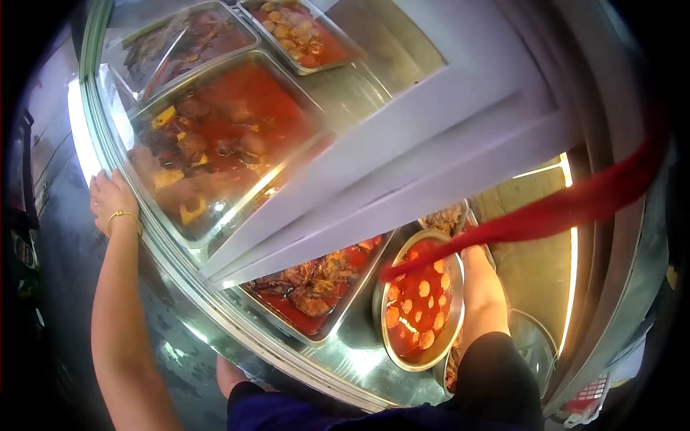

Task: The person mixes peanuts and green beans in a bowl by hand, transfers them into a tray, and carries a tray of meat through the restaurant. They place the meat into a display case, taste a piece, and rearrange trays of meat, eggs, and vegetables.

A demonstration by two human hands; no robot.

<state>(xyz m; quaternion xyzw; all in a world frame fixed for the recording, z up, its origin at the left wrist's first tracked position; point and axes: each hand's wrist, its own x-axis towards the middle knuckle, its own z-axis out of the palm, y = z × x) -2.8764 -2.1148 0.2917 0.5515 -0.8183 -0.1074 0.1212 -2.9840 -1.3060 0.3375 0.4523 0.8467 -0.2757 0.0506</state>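
Steel-coloured, the bowl [379, 312] is just beside a tray [356, 289], the right hand [472, 260] at its rim, grip hidden, likely steadying it. The left hand [115, 202] lies unclenched on the case edge [172, 267], probably bracing.

Left hand [113, 200] palm-down, arm [122, 316] outstretched; right hand [472, 257] mostly hidden, grip unclear

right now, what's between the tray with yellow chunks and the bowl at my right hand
A pale frame and a tray of browned meat, in the head view.
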